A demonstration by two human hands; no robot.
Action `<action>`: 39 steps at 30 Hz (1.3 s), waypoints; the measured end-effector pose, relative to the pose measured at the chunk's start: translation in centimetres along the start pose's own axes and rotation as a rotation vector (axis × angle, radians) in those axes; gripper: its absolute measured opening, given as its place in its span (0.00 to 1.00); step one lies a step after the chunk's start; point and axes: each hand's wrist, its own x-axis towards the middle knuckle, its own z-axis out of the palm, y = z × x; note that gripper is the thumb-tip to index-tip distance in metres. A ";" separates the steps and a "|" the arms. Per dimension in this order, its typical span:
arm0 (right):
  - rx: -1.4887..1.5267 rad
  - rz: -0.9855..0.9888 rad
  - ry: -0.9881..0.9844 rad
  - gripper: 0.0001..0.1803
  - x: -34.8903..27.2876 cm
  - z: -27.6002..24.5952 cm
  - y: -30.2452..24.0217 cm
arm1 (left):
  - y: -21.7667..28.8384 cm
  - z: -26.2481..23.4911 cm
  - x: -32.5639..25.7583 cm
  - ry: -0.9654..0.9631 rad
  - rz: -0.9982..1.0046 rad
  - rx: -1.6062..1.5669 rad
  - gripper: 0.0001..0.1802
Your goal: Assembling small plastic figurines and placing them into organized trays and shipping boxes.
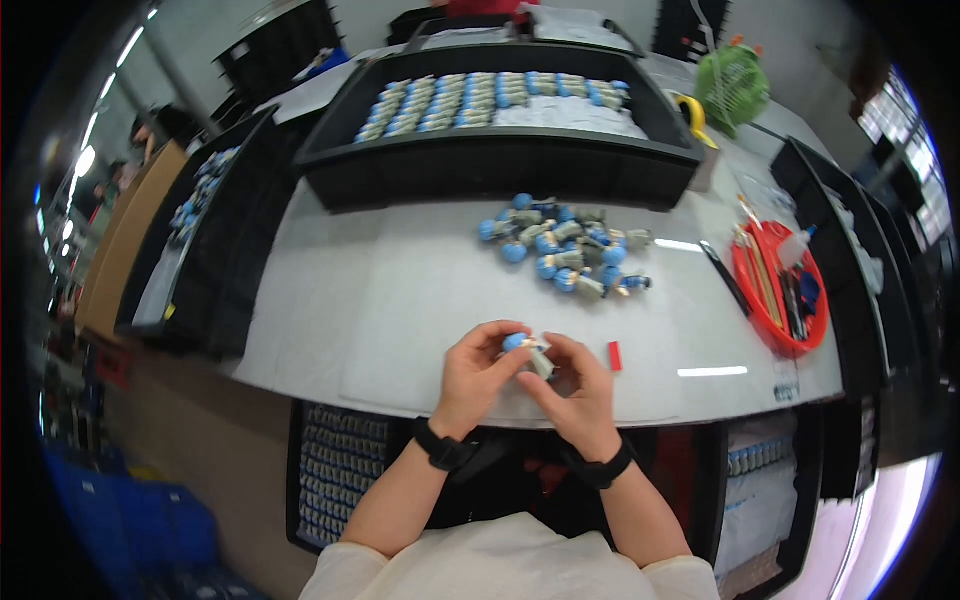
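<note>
My left hand (pixel 478 372) and my right hand (pixel 578 385) meet over the near edge of the white table (pixel 380 300). Between their fingertips they hold one small part with a blue round cap and a pale grey body (pixel 527 350). Both wrists wear black bands. A loose pile of several like blue-capped parts (pixel 565 248) lies on the table beyond my hands. A small red piece (pixel 615 355) rests on the table just right of my right hand.
A large black tray (pixel 500 160) at the back holds rows of the same parts. Another black tray (pixel 215 230) stands at the left. A red bowl of tools (pixel 780 290) sits at the right, a green fan (pixel 733 85) behind it. Trays of parts lie below the table.
</note>
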 end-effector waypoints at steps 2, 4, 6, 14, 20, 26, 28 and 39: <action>-0.062 -0.113 -0.019 0.15 0.4 -0.5 0.1 | -1.1 -0.4 0.5 -0.009 0.055 0.010 0.13; -0.010 -0.095 -0.060 0.14 0.6 -1.6 -0.2 | -1.0 -0.3 0.3 -0.032 0.128 -0.091 0.15; 0.083 -0.132 0.039 0.15 0.1 -2.7 0.2 | -0.7 -0.7 -0.1 0.043 0.066 -0.038 0.20; -0.145 -0.018 0.939 0.14 -11.1 -26.1 -0.6 | -0.4 0.1 0.1 0.073 -0.016 0.237 0.16; -0.973 0.657 1.169 0.12 -34.8 -41.7 3.0 | -0.2 1.9 -0.8 0.043 -0.020 0.348 0.16; -1.067 1.515 0.951 0.11 -46.3 -43.9 7.2 | -0.8 0.9 -0.3 0.005 0.009 0.422 0.16; -0.998 1.483 0.932 0.11 -47.4 -44.0 8.7 | -1.3 -0.7 0.8 0.013 0.014 0.413 0.15; -0.738 1.323 0.800 0.03 -49.8 -44.4 15.4 | 0.6 0.8 -0.2 0.158 0.014 0.452 0.10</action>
